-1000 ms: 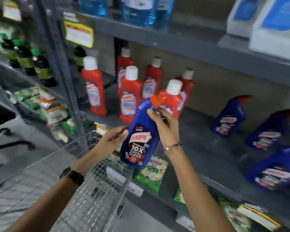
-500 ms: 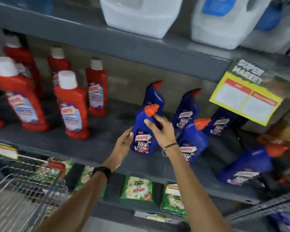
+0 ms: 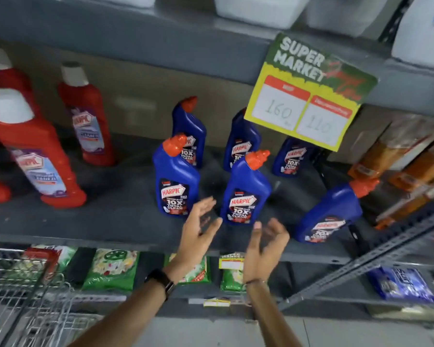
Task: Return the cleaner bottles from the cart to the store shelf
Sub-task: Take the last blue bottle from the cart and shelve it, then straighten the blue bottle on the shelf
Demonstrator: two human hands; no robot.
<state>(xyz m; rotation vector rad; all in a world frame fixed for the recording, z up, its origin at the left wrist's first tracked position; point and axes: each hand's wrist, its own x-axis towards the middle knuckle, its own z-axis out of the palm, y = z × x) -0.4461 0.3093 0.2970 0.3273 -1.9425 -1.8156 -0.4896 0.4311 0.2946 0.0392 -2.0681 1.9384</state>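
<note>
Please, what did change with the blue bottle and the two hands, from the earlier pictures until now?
The blue Harpic bottle with the orange cap was carried from above the wire cart to the grey metal shelf and set upright at the front. Both hands let go: the left hand and right hand are now open and apart from it. The red bottles with white caps stayed in place.

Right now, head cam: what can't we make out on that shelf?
- Back blue cleaner bottle: neck and cap hidden behind the yellow-green price sign.
- Wire shopping cart: cut by the left and bottom edges, so remaining contents unknown.
- White jugs on the upper shelf: cut by the top edge.
- Both open hands: motion-blurred fingers.
</note>
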